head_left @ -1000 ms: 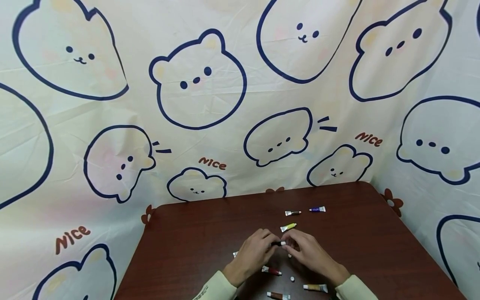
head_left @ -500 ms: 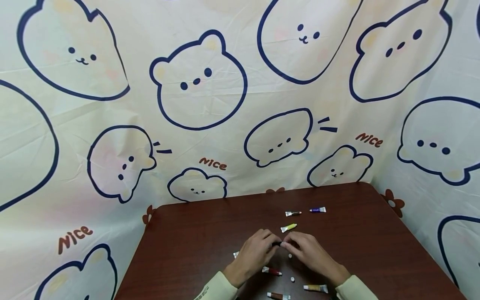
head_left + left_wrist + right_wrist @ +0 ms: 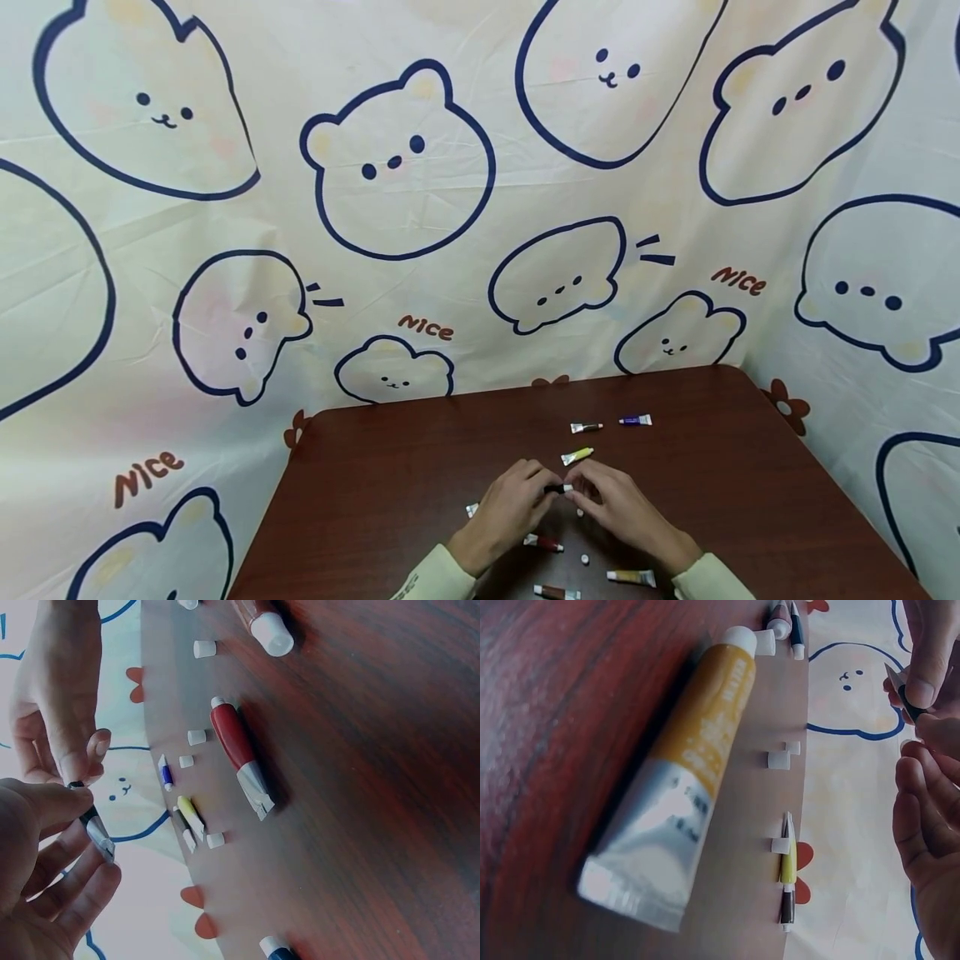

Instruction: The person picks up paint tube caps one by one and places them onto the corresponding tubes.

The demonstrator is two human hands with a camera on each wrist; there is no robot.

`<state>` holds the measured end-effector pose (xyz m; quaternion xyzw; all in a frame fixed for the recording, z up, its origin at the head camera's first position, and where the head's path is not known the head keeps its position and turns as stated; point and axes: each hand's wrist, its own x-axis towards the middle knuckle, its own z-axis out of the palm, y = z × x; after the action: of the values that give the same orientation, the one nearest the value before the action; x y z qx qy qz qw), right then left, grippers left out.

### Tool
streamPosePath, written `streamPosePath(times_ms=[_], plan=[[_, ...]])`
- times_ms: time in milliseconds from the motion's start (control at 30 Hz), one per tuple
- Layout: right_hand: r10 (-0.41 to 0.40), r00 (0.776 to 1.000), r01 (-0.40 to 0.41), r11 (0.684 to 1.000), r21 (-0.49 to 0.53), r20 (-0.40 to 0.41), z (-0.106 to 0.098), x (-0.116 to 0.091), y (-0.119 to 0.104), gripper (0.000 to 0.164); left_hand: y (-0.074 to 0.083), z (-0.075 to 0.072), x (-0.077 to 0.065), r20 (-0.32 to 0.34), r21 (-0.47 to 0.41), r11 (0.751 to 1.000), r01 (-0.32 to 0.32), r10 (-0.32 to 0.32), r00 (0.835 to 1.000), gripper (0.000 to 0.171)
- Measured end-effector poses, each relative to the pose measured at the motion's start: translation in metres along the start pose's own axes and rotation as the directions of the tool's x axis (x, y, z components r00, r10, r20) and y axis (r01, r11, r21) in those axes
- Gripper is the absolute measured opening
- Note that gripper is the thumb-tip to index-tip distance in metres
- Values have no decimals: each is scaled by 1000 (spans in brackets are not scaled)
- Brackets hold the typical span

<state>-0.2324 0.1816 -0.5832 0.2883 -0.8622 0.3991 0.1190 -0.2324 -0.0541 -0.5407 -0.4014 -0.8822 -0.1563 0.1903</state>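
Note:
My left hand [image 3: 510,504] pinches a small black paint tube [image 3: 95,829] between thumb and fingers, above the table. The tube's silver crimped end points back toward the left palm in the left wrist view. My right hand [image 3: 626,510] pinches the tube's other end, at its white cap [image 3: 567,488], with thumb and fingertips. Part of the cap is hidden by these fingers. Just beyond the hands lies a yellow paint tube [image 3: 577,456]. A red paint tube [image 3: 543,543] lies below the left hand, close to the wrist.
On the brown table [image 3: 390,467] lie an ochre tube [image 3: 632,577], a brown tube [image 3: 557,592], a blue-violet tube [image 3: 636,420] and a dark tube [image 3: 587,427]. Several loose white caps, one near the red tube [image 3: 585,559], are scattered about. A printed cloth [image 3: 405,208] hangs behind.
The white cap, covered by the right fingertips half a second ago, shows again between the hands. The right fingers have shifted slightly; the tubes on the table stay put.

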Motion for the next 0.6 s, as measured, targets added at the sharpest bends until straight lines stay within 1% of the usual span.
streamPosePath(times_ms=[267, 367, 500, 600], plan=[[42, 999, -42, 999, 2, -6, 0, 0, 0, 4, 1, 0, 1, -11, 6, 1000, -9, 9, 1000, 16], [24, 1000, -24, 1000, 1, -8, 0, -1, 1, 6, 1, 0, 0, -18, 11, 1000, -14, 14, 1000, 16], [-28, 999, 28, 1000, 4, -25, 1, -2, 2, 15, 0, 1, 0, -18, 9, 1000, -17, 17, 1000, 16], [-38, 999, 38, 999, 5, -38, 0, -1, 2, 14, 0, 1, 1, -21, 0, 1000, -21, 21, 1000, 17]])
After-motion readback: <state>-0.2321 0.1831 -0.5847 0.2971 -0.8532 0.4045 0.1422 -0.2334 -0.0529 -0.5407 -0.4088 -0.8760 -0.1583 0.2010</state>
